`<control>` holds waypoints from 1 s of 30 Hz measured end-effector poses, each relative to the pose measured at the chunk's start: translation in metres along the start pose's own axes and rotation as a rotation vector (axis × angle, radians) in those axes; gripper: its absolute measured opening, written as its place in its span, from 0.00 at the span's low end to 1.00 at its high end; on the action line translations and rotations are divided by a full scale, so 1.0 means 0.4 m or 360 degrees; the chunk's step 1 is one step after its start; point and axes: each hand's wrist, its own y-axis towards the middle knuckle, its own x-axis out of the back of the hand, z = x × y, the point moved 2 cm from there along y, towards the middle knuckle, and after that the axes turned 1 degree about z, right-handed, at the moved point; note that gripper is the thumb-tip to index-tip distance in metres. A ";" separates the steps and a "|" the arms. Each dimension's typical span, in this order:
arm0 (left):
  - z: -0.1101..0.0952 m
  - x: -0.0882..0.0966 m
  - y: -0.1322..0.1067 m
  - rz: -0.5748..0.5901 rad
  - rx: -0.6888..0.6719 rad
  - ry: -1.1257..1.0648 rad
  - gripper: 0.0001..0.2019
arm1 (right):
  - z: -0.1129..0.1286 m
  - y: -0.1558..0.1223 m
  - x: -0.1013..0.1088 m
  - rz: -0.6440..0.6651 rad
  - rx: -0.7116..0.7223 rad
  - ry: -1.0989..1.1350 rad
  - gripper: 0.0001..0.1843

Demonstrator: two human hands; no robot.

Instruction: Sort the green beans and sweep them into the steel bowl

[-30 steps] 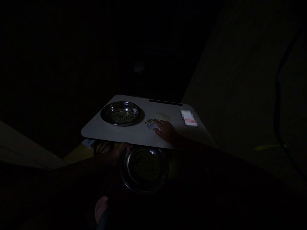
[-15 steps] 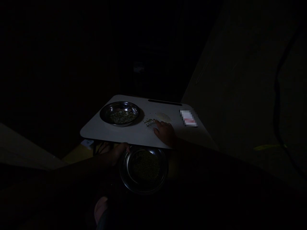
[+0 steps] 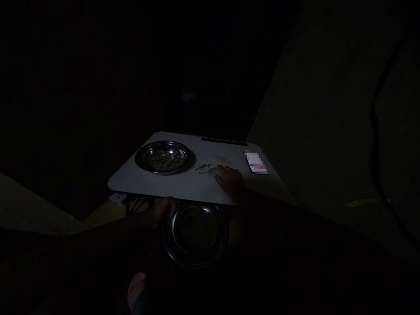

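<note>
From the head view, you hold a round stainless-steel bowl (image 3: 195, 236) of small green grains in your left hand (image 3: 156, 213), just below the near edge of the pale grey rounded worktop (image 3: 131, 181). The left fingers (image 3: 167, 203) curl narrowly over the bowl's rim, and the bowl sits in deep shadow.

Your right hand (image 3: 230, 181) rests on the worktop with its fingers (image 3: 220, 170) curved downward, touching or just beside a small pale translucent piece (image 3: 213, 171). I cannot tell whether those fingers grip it. A loose scatter of green grains (image 3: 203, 166) lies just beyond that piece.

A second round stainless-steel bowl (image 3: 162, 158) stands on the worktop toward the far left, holding a shallow layer of the same grains, well apart from your right hand. To the right, a pale round disc (image 3: 222, 161) lies near your right fingertips. Further right, a smartphone with a pixelated screen (image 3: 256, 162) lies near the edge. A dark slot (image 3: 224, 141) runs along the far edge of the worktop.
</note>
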 end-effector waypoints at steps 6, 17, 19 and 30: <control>-0.021 -0.015 -0.024 -0.0151 -0.0009 0.0036 0.03 | -0.008 -0.002 -0.002 -0.0021 0.0060 0.0032 0.26; -0.006 -0.008 -0.008 -0.0115 -0.0033 -0.0015 0.03 | 0.019 0.011 -0.005 -0.0047 0.0261 0.0125 0.26; -0.004 -0.007 -0.007 -0.0091 -0.0009 -0.0018 0.03 | 0.023 0.018 -0.002 -0.0042 0.0274 0.0148 0.26; -0.013 -0.016 -0.019 -0.0083 -0.0034 -0.0026 0.01 | 0.104 -0.020 0.016 -0.0074 0.0172 0.0250 0.25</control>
